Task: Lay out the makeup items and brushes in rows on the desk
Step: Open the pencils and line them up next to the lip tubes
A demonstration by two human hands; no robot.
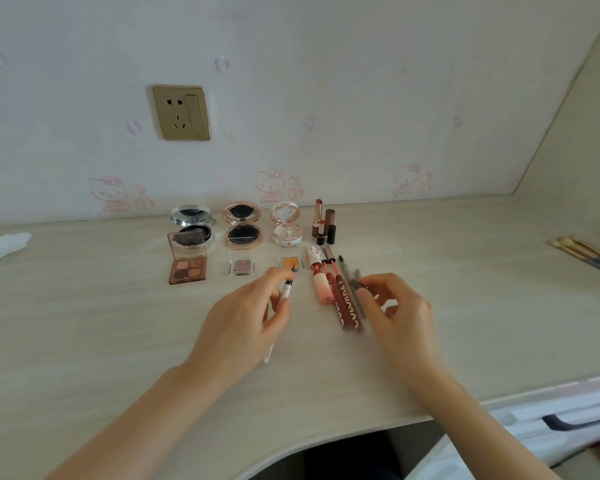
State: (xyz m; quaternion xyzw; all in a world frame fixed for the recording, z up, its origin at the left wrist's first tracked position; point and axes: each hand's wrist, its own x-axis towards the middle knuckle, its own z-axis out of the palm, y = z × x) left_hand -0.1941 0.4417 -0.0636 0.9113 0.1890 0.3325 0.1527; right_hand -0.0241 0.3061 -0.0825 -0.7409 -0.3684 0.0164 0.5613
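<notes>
Currently the left hand (246, 313) pinches a slim white eyeliner pen (286, 289) between thumb and fingers, dark tip up and tilted toward the wall, above the desk (84, 323); right hand (400, 311) has fingers curled, thumb and forefinger closed on a small grey cap (356, 283), just right of the lip-gloss row; back row by the wall: silver compact (192, 225), rose-gold compact (242, 225), white floral compact (286, 225), all lids open; two uncapped lipsticks (318, 221) with dark caps standing beside them; second row: four-pan eyeshadow palette (187, 265), clear single pink shadow (241, 266), single orange shadow (290, 262), partly behind the pen tip; right of those, lying side by side: pink-white gloss tube (321, 285), two dark red gloss tubes (347, 303), grey pencil (347, 271); brushes (582, 252) lie bunched at the far right edge, well apart from the rows; crumpled white tissue (2, 244) far left; wall socket (181, 112) above.
</notes>
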